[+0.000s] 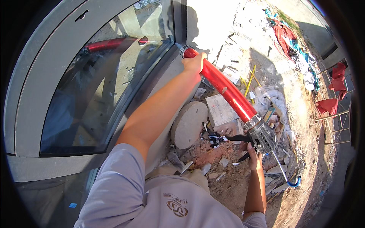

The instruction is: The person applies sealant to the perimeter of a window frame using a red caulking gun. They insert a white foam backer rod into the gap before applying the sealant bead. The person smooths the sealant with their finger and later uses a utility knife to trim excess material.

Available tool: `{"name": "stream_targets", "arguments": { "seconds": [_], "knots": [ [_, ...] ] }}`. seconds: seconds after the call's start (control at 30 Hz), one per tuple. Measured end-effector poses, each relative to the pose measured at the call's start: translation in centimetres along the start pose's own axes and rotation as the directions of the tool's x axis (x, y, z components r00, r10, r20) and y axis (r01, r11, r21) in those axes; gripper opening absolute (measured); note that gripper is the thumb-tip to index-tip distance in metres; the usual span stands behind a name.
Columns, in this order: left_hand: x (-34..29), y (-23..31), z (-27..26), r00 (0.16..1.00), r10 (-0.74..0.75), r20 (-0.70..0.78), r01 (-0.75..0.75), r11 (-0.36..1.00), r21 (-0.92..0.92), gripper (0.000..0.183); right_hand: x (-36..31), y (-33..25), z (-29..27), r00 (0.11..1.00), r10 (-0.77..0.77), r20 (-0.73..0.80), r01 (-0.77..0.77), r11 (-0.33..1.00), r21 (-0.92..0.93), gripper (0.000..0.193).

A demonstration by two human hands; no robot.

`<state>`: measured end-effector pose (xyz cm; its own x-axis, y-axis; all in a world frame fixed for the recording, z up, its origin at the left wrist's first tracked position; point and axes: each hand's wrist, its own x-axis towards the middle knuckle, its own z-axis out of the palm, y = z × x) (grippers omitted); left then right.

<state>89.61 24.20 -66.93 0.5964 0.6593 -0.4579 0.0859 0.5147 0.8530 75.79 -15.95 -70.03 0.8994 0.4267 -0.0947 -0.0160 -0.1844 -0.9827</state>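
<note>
A long caulking gun [229,90] with a shiny red barrel lies slantwise across the view. My left hand [194,64] is closed round the barrel near its front end cap. The tip there meets the lower corner of a grey-framed window [180,22]; whether it touches the frame I cannot tell. At the rear, my right hand [254,155] grips the handle below the grey metal body, its fingers partly hidden. A black lever sticks out beside it. From the back runs a thin metal rod with a blue hooked end [295,182].
Window glass [114,76] on the left mirrors the red barrel. Below the gun lie a round concrete slab [189,125], a pale square board [222,110], broken bricks and rubble. Yellow strips [249,81] and plastic sheeting [268,97] lie beyond. Red cloths [337,78] hang on a rack at right.
</note>
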Motion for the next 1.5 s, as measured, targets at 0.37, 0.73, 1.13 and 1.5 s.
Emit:
{"name": "stream_targets", "arguments": {
  "seconds": [0.37,0.73,1.13,1.5],
  "knots": [
    [-2.4,1.4,0.2,0.950,-0.043,0.311,0.142,0.942,-0.303,0.024,-4.0,-4.9,-2.6,0.973,-0.185,0.141,0.059,0.783,0.619,0.088],
    [-12.4,-9.6,5.5,0.336,-0.143,0.931,0.199,0.977,0.078,0.045,-19.1,-14.9,-6.4,0.927,-0.233,-0.293,0.331,0.878,0.347,0.084],
    [-15.6,-12.4,2.1,0.646,-0.523,0.556,0.065,0.764,0.642,0.054,-25.0,-2.7,-17.5,0.670,0.470,-0.575,-0.004,0.777,0.630,0.057],
    [-19.4,-19.5,-0.5,0.866,-0.437,0.243,0.020,0.515,0.857,0.057,-34.3,16.5,-28.1,0.313,0.862,-0.398,-0.170,0.464,0.870,0.057]
  ]
}}
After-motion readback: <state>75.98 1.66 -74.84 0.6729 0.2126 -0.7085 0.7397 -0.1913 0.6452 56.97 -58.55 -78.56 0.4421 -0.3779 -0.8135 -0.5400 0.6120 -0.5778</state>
